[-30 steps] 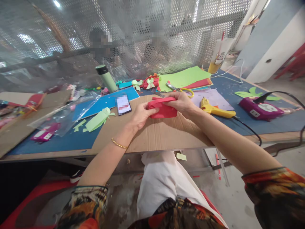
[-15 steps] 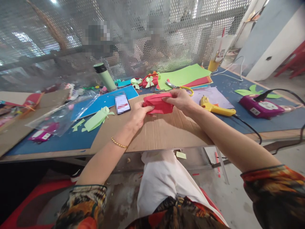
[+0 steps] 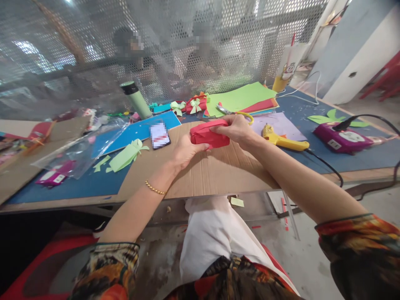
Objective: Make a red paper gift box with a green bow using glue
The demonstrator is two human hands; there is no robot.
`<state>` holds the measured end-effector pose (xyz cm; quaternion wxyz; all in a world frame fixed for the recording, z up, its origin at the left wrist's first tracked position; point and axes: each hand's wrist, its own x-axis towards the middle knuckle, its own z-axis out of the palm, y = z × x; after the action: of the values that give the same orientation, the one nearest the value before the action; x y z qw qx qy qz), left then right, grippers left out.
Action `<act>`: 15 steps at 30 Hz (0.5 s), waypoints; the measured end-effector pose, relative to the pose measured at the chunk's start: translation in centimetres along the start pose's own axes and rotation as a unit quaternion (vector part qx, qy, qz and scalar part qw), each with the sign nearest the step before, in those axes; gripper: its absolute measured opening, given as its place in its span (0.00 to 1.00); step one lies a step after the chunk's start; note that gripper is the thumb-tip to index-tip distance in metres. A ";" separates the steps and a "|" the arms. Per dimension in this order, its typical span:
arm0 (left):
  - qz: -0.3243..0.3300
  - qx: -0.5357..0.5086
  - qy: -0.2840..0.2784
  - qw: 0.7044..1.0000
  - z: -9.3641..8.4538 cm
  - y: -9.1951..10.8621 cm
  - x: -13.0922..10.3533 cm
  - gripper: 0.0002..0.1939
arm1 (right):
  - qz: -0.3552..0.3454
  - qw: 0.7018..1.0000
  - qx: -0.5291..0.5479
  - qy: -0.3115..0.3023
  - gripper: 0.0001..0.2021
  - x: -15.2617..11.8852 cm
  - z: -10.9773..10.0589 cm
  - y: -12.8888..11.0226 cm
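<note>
A folded red paper piece [image 3: 210,134] is held between both hands above the brown cardboard [image 3: 200,177]. My left hand [image 3: 186,148] grips its left end, with the thumb along the lower edge. At its upper right side, my right hand [image 3: 236,128] pinches the paper between thumb and fingers. Just behind the right hand lie scissors with yellow handles [image 3: 245,116]. A phone [image 3: 159,135] rests left of the paper, beside a light green paper piece with a bow [image 3: 126,156].
A yellow glue gun [image 3: 286,141] lies to the right, its black cord running to a purple power block [image 3: 343,137]. Behind are a green bottle [image 3: 136,101], green sheets [image 3: 240,98] and a drink cup [image 3: 286,68]. Clear plastic [image 3: 84,143] lies left.
My left thumb has moved from on top of the red paper to its lower edge. The paper has shifted slightly right and looks flatter, more closed.
</note>
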<state>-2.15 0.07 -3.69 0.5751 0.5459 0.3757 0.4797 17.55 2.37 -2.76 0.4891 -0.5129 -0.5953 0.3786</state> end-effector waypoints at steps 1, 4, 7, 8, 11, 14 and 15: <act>0.002 0.008 -0.005 1.000 -0.1 -0.1 0.0 0.35 | 0.000 1.000 0.008 -0.002 0.12 0.1 -0.1 0.2; 0.005 0.029 -0.016 0.999 -0.3 -0.2 0.2 0.34 | -0.003 0.999 0.039 -0.017 0.17 0.4 -0.2 0.6; 0.015 0.049 -0.011 0.999 -0.5 -0.3 0.2 0.32 | 0.004 0.997 0.070 -0.043 0.17 0.5 -0.3 0.6; 0.021 0.054 -0.008 0.998 -0.5 -0.3 0.3 0.31 | 0.008 0.996 0.076 -0.047 0.16 0.5 -0.3 0.6; 0.036 0.058 0.003 0.998 -0.4 -0.5 0.3 0.29 | 0.010 0.998 0.063 -0.028 0.14 0.3 -0.2 0.4; 0.042 0.064 0.011 0.997 -0.3 -0.6 0.3 0.26 | -0.005 1.000 0.022 -0.003 0.16 0.2 -0.2 0.3; 0.044 0.070 0.014 0.996 -0.4 -0.7 0.4 0.24 | -0.014 1.000 0.011 -0.001 0.16 0.1 -0.2 0.3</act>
<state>-2.30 0.56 -4.36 0.5083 0.5939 0.3921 0.4849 17.84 2.52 -2.93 0.4994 -0.4989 -0.5986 0.3786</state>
